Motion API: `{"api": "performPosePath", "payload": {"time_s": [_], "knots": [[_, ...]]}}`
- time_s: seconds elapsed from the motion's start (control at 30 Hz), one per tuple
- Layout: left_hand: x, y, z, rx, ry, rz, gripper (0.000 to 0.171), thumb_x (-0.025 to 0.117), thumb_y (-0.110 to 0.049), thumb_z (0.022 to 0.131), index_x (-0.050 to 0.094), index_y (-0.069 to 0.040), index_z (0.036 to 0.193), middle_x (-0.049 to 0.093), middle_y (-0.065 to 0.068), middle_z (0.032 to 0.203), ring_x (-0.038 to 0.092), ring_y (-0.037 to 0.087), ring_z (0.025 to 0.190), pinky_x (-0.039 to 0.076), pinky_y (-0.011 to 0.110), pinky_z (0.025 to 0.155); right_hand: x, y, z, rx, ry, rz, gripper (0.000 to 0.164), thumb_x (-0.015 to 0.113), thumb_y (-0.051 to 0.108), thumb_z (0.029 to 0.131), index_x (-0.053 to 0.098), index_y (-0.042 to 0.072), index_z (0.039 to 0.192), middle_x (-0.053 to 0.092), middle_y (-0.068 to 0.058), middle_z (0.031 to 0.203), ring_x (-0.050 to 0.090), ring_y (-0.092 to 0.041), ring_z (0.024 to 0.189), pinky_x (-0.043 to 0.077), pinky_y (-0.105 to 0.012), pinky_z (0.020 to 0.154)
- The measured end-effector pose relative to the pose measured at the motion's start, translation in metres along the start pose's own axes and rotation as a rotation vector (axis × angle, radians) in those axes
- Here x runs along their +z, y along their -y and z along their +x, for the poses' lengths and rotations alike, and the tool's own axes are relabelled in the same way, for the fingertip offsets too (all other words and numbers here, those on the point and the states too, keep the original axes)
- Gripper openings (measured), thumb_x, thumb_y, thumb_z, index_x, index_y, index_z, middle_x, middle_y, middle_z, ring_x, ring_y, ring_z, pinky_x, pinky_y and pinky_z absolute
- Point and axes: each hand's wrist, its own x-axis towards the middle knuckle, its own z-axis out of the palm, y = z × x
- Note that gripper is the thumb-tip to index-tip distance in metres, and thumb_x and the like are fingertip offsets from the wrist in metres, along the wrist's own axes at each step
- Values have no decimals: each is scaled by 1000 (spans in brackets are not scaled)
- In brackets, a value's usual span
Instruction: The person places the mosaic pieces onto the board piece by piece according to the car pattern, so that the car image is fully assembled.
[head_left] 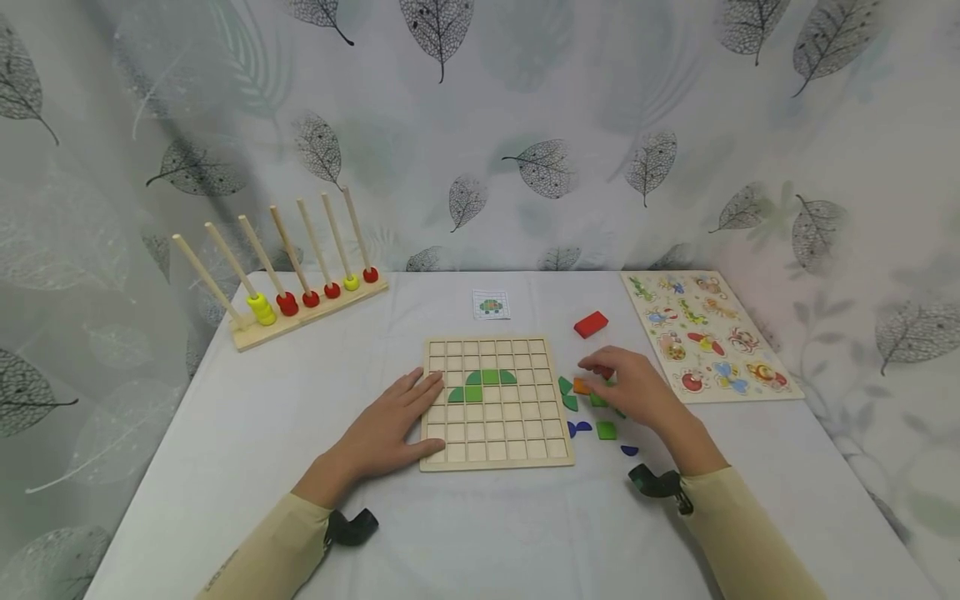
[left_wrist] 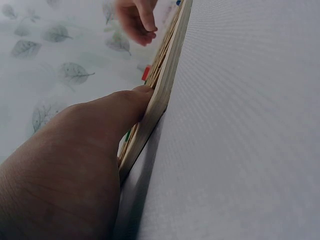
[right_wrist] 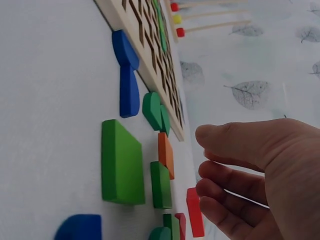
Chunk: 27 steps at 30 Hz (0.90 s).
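A wooden grid board (head_left: 513,430) lies on the white table, with several green squares and rounded green pieces (head_left: 474,393) set in its upper cells. My left hand (head_left: 386,427) rests at the board's left side, fingers extended over the rim; its thumb (left_wrist: 127,106) touches the edge in the left wrist view. Over the loose pieces right of the board hovers my right hand (head_left: 633,387), fingers loosely bent. Between its thumb and fingers the right wrist view shows nothing. Close below lie an orange piece (right_wrist: 166,156), a green square (right_wrist: 120,165) and dark green pieces (head_left: 570,402).
Blue pieces (head_left: 582,427) lie by the board's right edge. A red block (head_left: 591,324) and a small pattern card (head_left: 491,305) are farther back. At back left stands a peg rack (head_left: 315,311) with red and yellow beads; an insect puzzle board (head_left: 708,333) lies at back right.
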Motion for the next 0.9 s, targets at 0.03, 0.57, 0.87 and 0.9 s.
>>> {"api": "performPosePath", "payload": {"time_s": [0.03, 0.57, 0.87, 0.9], "knots": [[0, 0, 0, 0, 1, -1, 94, 64, -65, 101, 33, -12, 172, 27, -1, 178, 16, 28, 166, 24, 52, 131, 1, -1, 0, 6, 4, -1, 30, 83, 14, 97, 79, 7, 126, 74, -4, 114, 63, -24, 99, 57, -45, 89], [2, 2, -1, -10, 7, 11, 95, 63, -67, 100, 32, -13, 172, 27, -1, 178, 15, 27, 166, 22, 50, 131, 13, -3, 2, 46, 65, -70, 30, 89, 17, 93, 81, 7, 120, 72, -1, 106, 62, -21, 94, 57, -43, 88], [1, 2, -1, -10, 6, 11, 95, 63, -67, 100, 32, -13, 172, 27, -1, 178, 15, 27, 166, 22, 50, 131, 10, 0, 4, 28, 87, -107, 25, 87, 14, 94, 82, 7, 118, 73, -2, 107, 64, -23, 97, 59, -48, 93], [1, 2, -1, -9, 6, 12, 95, 63, -67, 100, 32, -13, 172, 27, -1, 178, 15, 27, 166, 22, 50, 131, 10, 0, 5, 24, 89, -111, 25, 87, 14, 94, 82, 7, 118, 73, -2, 108, 64, -23, 98, 59, -48, 94]]}}
